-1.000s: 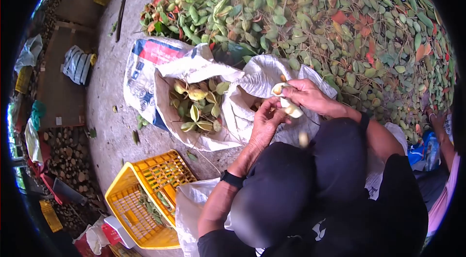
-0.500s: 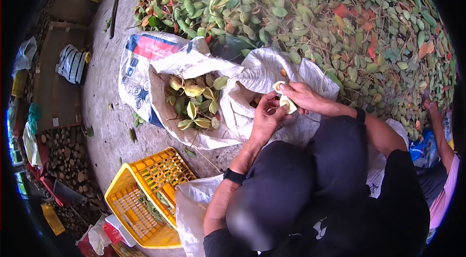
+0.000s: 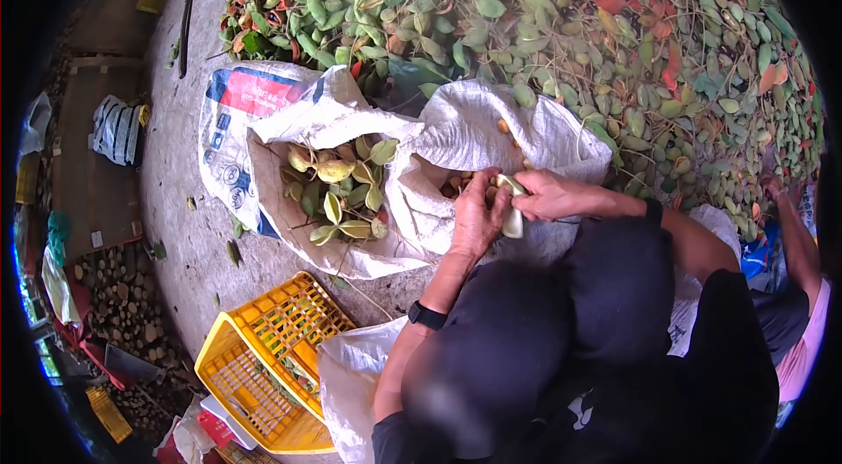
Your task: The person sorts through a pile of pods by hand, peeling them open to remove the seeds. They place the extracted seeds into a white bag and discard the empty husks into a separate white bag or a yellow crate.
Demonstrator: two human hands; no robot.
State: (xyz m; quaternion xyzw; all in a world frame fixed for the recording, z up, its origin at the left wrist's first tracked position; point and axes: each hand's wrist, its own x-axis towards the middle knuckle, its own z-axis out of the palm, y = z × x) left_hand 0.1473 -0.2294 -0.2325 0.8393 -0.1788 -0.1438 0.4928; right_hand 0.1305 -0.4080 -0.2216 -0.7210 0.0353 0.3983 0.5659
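Before my knees, both hands meet over the mouth of a white woven sack (image 3: pixel 474 113). A split seed pod (image 3: pixel 513 220) with a pale, smooth wall is between them, pointing down. My left hand (image 3: pixel 478 217) is closed round its left side, its thumb partly hidden. From the right, my right hand (image 3: pixel 557 196) pinches the pod's upper part. Inside this sack lie brown seeds (image 3: pixel 453 186), partly covered by its folds. To the left, another printed woven sack (image 3: pixel 263 126) holds opened yellow-green pods (image 3: pixel 338 170).
A broad heap of green pods and stems (image 3: pixel 561 34) spreads behind the sacks. A yellow crate (image 3: pixel 263 376) lies tipped at lower left, with pods inside. At the right edge, another person's arm (image 3: pixel 794 240) reaches to the heap. A dark rod (image 3: pixel 187 25) lies on the concrete floor.
The pod, earlier spread in two pale pieces between my hands, now appears as one long pale piece turned downward. My hands have shifted slightly downward, and the whole view has moved a little.
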